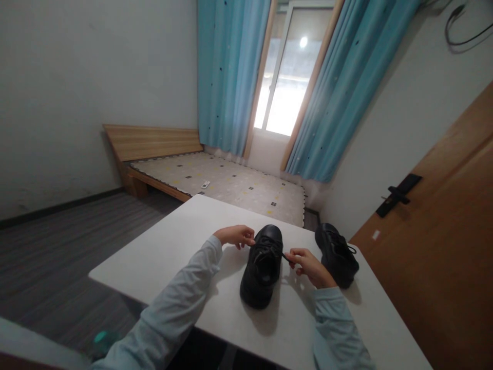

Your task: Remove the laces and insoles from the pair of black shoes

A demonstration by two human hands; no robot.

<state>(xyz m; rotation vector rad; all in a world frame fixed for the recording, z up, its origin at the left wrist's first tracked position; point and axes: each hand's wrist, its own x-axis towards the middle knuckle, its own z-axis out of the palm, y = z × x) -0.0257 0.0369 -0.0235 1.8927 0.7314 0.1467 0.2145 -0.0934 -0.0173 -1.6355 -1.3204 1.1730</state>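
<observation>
Black shoe (262,270) mid-worktop (162,257) | left hand (235,236) and right hand (308,264) each pinch a lace end, apart | risk: uneven pull may skew shoe toward second shoe (337,254) at right edge.

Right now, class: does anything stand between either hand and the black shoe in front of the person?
Nothing visible does. The left hand and right hand are already at the near shoe's laces, one on each side. The second shoe sits apart, to the right.
</observation>
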